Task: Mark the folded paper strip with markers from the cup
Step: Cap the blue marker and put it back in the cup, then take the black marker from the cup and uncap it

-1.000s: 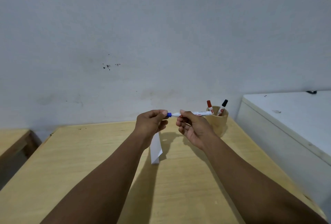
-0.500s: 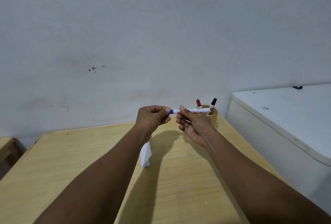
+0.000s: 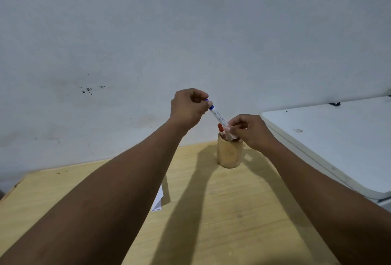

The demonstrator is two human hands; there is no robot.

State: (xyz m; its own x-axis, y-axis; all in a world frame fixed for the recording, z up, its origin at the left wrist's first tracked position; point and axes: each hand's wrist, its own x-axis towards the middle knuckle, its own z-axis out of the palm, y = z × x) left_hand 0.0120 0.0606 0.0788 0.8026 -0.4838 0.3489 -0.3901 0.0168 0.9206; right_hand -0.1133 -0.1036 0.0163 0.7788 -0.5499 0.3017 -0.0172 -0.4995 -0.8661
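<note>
A white marker with a blue cap (image 3: 219, 117) slants down toward the wooden cup (image 3: 229, 154) at the back of the wooden table (image 3: 232, 211). My left hand (image 3: 188, 108) pinches its blue capped top end. My right hand (image 3: 251, 132) grips its lower end at the cup's mouth. A red-capped marker (image 3: 220, 127) stands in the cup. The white folded paper strip (image 3: 158, 201) lies on the table, mostly hidden under my left forearm.
A white cabinet top (image 3: 338, 137) stands to the right of the table, with a small black object (image 3: 335, 104) at its back. A grey wall (image 3: 190, 31) rises right behind the table.
Both hands moved right and back to the cup. The blue marker tilted from level to slanted, its lower end now at the cup's mouth. The black-capped marker is hidden behind my right hand.
</note>
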